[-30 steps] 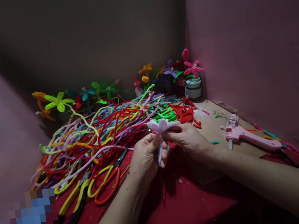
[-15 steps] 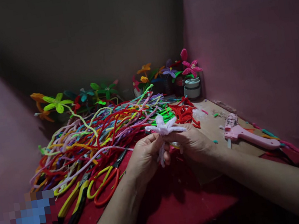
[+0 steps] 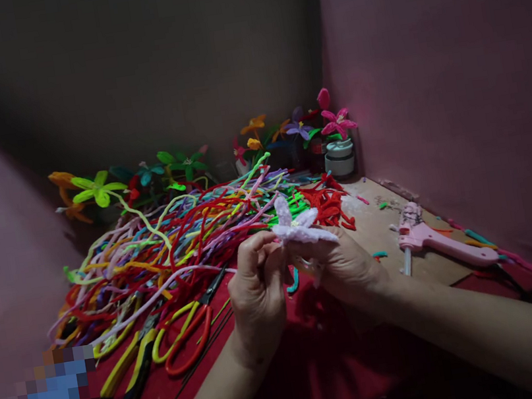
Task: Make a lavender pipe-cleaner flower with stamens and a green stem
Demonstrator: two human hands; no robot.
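Note:
A pale lilac fuzzy flower (image 3: pixel 300 229) with a small yellowish centre is held up between both hands. My left hand (image 3: pixel 258 280) has its fingers curled and pinches at the flower's left petal edge. Beneath the bloom, my right hand (image 3: pixel 348 264) grips it from the right, and its fingers hide the underside. Just below the hands a short teal piece (image 3: pixel 293 281) shows.
Colourful fuzzy stems (image 3: pixel 152 243) are heaped at left, with orange-red scissors (image 3: pixel 192 357) and yellow-black pliers (image 3: pixel 128 367) before them. A pink glue gun (image 3: pixel 443 246) lies right on a board (image 3: pixel 379 222). Finished flowers (image 3: pixel 99 190) stand behind.
The flower has turned so its petals and centre face up more. My left hand has shifted slightly left and rotated, its fingers curling higher. The view has moved a little.

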